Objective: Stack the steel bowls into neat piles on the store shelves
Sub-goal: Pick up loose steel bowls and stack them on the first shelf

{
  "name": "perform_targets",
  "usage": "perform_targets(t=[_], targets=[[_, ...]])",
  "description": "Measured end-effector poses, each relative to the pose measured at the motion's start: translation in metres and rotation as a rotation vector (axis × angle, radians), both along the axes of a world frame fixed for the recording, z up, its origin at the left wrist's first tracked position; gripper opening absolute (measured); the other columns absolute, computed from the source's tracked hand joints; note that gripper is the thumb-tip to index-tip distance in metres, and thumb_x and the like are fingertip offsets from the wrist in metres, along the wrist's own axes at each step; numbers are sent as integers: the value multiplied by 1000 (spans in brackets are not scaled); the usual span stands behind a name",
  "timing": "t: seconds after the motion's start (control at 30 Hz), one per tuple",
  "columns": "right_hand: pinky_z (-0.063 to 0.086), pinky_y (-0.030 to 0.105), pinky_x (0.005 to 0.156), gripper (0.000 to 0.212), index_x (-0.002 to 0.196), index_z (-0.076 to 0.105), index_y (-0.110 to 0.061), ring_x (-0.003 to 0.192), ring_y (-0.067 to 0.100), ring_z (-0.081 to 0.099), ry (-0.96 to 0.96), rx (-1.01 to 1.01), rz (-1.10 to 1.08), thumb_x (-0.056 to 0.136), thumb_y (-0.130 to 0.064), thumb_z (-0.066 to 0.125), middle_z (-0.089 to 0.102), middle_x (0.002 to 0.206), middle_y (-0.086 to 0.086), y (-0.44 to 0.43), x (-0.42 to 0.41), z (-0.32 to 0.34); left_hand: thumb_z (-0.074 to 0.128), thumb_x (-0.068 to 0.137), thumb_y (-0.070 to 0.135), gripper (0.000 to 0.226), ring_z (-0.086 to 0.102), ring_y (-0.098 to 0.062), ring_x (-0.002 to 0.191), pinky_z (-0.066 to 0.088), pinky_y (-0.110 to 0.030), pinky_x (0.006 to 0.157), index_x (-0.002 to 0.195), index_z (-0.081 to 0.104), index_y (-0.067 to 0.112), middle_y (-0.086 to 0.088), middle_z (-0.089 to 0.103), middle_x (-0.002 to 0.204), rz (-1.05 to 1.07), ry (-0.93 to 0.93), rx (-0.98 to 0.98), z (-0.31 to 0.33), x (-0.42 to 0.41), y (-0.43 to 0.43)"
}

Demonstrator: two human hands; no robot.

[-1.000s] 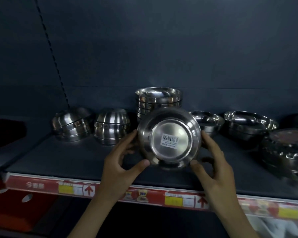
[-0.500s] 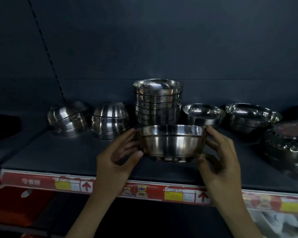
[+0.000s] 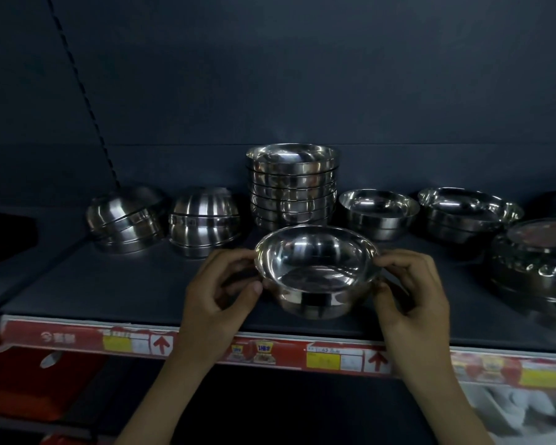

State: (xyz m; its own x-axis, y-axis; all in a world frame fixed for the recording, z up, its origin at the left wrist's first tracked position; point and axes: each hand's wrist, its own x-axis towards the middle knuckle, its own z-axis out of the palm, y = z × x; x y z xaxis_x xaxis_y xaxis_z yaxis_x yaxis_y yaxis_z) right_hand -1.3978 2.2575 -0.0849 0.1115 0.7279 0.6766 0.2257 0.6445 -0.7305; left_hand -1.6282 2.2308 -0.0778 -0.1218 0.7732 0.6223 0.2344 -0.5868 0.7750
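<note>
I hold one steel bowl mouth-up near the front of the dark shelf. My left hand pinches its left rim and my right hand grips its right rim. Directly behind it stands a tall pile of several nested bowls. Two piles of upside-down bowls sit to the left, one tilted and one level. To the right stand a short upright pile and a wider upright pile.
A patterned steel dish pile lies at the far right. A red price strip runs along the shelf's front edge. The grey back panel rises behind the bowls. A perforated upright stands at the left.
The bowl was turned from bottom-facing-me to upright, mouth up, and lowered slightly toward the shelf front. Both hands stayed on its sides.
</note>
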Motion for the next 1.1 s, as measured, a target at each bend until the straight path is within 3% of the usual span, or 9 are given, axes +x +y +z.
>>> perform_targets(t=[0.23, 0.43, 0.57, 0.67, 0.8, 0.97, 1.03, 1.1], targets=[[45, 9, 84, 46, 88, 63, -23, 98, 4, 60, 11, -46, -27, 77, 20, 52, 55, 103, -1, 0, -2, 1, 59, 81, 29, 32, 63, -14, 110, 48, -15, 88, 112, 64, 20, -6, 62, 113, 0, 61, -24, -4, -1, 5], [43, 10, 88, 44, 102, 58, -31, 106, 5, 59, 220, -109, -42, 71, -3, 46, 59, 114, 4, -2, -2, 2, 51, 85, 38, 48, 51, -17, 127, 43, -21, 99, 133, 48, 34, 1, 53, 132, 47, 41, -47, -9, -5, 7], [44, 20, 93, 47, 119, 55, -24, 113, 1, 58, 149, -211, 55, 74, -11, 51, 63, 122, -5, 1, -1, 3, 54, 83, 50, 61, 45, -11, 133, 38, -43, 109, 141, 42, 39, 10, 50, 138, 41, 148, -143, -8, -6, 8], [48, 16, 85, 50, 125, 52, -25, 110, -2, 59, 119, -236, 136, 76, -15, 53, 63, 120, -10, 0, -1, 6, 55, 80, 55, 71, 33, -7, 141, 28, -52, 116, 146, 34, 43, 15, 39, 150, -32, 223, -243, -6, -7, 9], [48, 15, 83, 47, 120, 49, -31, 108, 0, 58, 67, -229, 205, 75, -16, 52, 62, 112, -19, -2, -2, 12, 60, 79, 52, 75, 33, -6, 142, 28, -50, 117, 148, 32, 39, 16, 39, 152, -134, 248, -268, 1, -6, 5], [48, 29, 92, 46, 122, 50, -26, 114, 10, 56, 28, -193, 239, 76, -16, 54, 57, 124, -1, -5, 0, 13, 65, 73, 58, 84, 34, -3, 141, 29, -43, 117, 148, 32, 40, 18, 40, 151, -70, 237, -250, 6, -2, -2], [49, 38, 96, 47, 122, 51, -28, 116, 12, 56, 51, -194, 264, 76, -23, 56, 56, 126, 0, -6, 1, 14, 67, 70, 62, 86, 34, 1, 140, 29, -35, 116, 147, 31, 44, 20, 39, 152, -52, 207, -247, 9, 0, -4], [50, 37, 94, 50, 122, 52, -30, 118, 13, 56, 82, -195, 288, 72, -34, 56, 56, 127, -2, -8, 1, 18, 67, 68, 62, 86, 35, 7, 137, 31, -25, 111, 146, 31, 49, 25, 39, 150, -43, 178, -231, 14, 2, -7]])
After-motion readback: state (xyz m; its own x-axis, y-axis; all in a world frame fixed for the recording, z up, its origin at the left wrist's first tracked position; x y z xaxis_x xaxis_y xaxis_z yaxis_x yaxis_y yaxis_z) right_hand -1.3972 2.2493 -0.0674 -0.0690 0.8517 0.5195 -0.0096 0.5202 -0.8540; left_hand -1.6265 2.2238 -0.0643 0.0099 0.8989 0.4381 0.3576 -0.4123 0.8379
